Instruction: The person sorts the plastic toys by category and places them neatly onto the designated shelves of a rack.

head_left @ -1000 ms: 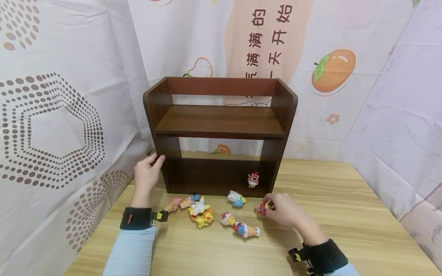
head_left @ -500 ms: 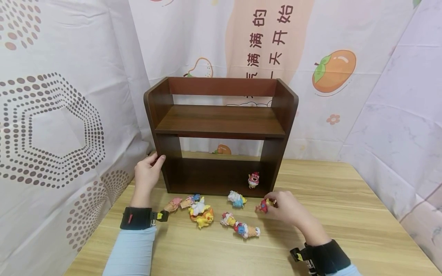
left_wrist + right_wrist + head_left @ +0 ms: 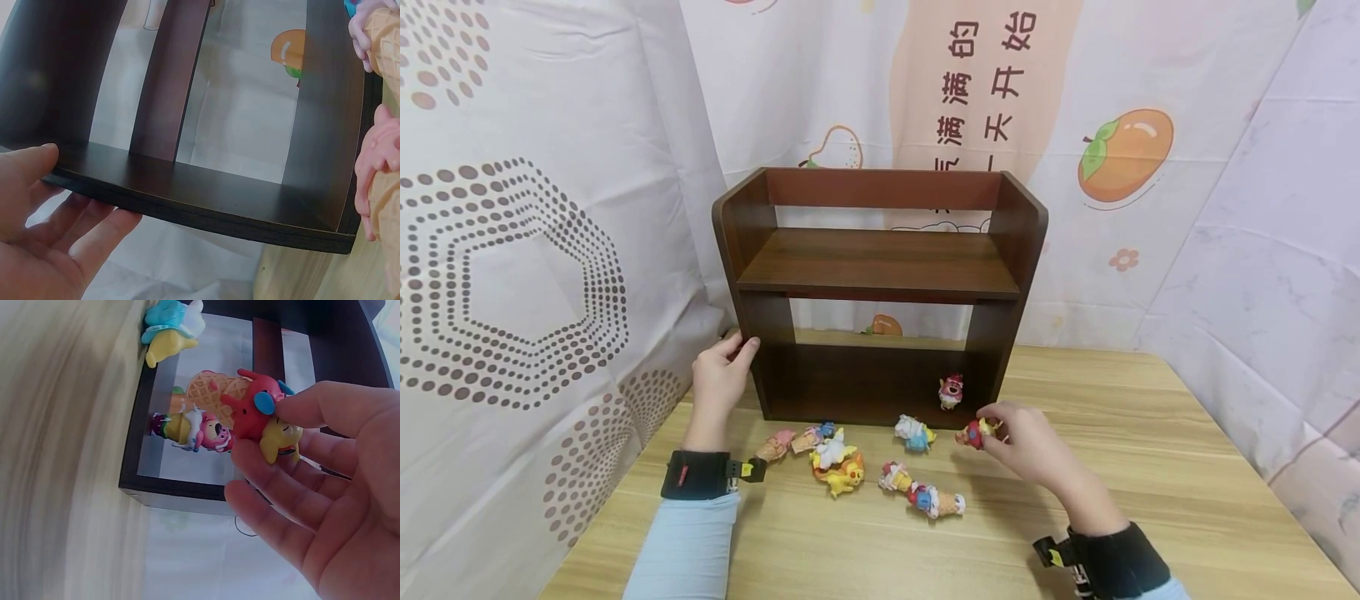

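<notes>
My right hand [image 3: 1026,442] pinches a red and yellow toy figurine [image 3: 256,406] with blue spots and a waffle piece between thumb and fingers, just in front of the shelf's right corner. On the left, my left hand [image 3: 721,373] grips the side panel of the dark brown two-tier wooden shelf [image 3: 880,258]. In the left wrist view its thumb lies on the inner face and the fingers on the outer one. A pink bear figurine [image 3: 951,392] with a red top stands upright at the right end of the lower tier.
A white, blue and yellow figurine [image 3: 914,433] lies before the shelf. Two ice-cream-cone figurines [image 3: 934,502] lie nearer the front. Further left are a pink cone [image 3: 775,446], a purple and blue cone [image 3: 812,437], a white figurine [image 3: 832,450] and an orange-yellow one [image 3: 841,477].
My right hand has moved slightly up and toward the shelf with the red and yellow figurine. The left hand stays on the side panel; the other figurines have not moved.
</notes>
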Motion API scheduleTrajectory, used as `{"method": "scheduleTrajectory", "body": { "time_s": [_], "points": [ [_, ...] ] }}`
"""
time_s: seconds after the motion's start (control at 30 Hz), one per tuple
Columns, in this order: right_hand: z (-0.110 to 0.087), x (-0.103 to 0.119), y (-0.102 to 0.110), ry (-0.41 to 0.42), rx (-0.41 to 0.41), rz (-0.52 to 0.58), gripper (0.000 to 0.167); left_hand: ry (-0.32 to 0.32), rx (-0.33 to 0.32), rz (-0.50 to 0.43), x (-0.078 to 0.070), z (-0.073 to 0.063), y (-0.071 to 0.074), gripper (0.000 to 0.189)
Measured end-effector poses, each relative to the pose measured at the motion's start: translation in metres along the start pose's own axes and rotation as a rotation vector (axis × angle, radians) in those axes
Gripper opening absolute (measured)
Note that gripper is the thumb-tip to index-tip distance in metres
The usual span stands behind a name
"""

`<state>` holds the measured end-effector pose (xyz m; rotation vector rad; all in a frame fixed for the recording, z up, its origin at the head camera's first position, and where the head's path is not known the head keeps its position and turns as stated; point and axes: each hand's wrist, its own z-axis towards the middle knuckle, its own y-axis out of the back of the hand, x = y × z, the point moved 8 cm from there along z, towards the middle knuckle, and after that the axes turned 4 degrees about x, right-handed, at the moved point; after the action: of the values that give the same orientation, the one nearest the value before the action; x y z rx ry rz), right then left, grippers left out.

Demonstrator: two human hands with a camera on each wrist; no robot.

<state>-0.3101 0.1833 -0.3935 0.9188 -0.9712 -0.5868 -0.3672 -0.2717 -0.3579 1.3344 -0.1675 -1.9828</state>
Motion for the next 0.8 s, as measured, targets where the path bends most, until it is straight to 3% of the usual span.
{"method": "scheduleTrajectory", "body": {
  "time_s": [0.23,0.5,0.8],
  "points": [
    [-0.001,0.006,0.01,0.015,-0.048,0.001,0.025,0.003,-0.003,-0.001,0.0,0.0,0.0,0.042],
    [-0.005,0.013,0.024,0.104,-0.151,0.025,0.025,0.0,-0.022,-0.058,-0.001,0.001,0.001,0.039],
    [-0.008,0.018,0.034,0.174,-0.239,0.018,0.028,-0.008,-0.024,-0.051,-0.002,0.0,0.001,0.038]
  ]
}}
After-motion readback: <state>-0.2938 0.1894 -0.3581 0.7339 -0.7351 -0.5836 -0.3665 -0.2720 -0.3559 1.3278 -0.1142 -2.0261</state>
